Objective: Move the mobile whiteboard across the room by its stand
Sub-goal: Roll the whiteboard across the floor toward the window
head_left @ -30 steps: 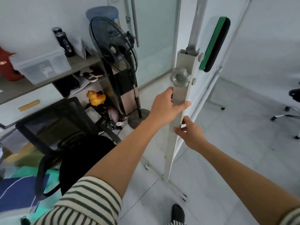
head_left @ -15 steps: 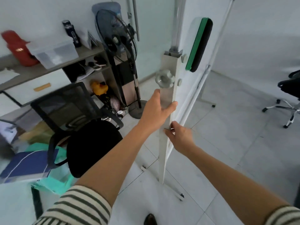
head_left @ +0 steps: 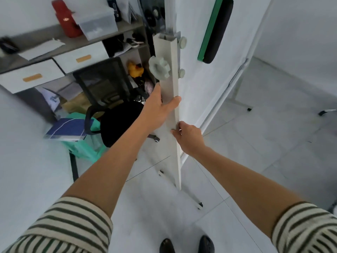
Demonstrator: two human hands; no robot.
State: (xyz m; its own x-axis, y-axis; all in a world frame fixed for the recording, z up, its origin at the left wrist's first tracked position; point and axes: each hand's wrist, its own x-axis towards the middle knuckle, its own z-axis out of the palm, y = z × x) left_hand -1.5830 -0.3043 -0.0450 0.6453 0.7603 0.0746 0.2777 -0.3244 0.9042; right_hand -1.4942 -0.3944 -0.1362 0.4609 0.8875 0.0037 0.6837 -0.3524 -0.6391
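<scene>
While both hands clamp stand post (head_left: 170, 106) at frame centre, long axis near-vertical: left hand (head_left: 158, 108) higher, right hand (head_left: 189, 136) lower. Whiteboard (head_left: 197, 42) spreads up-right from grip; office chair (head_left: 107, 99) close left.

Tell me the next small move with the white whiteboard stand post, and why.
Probably keep rolling the white square stand post to the right, toward the open tiled floor. Both hands grip it, the left hand above the right hand, so it is under control. The black mesh office chair crowds the left side close by, so easing away from it seems safest.
</scene>
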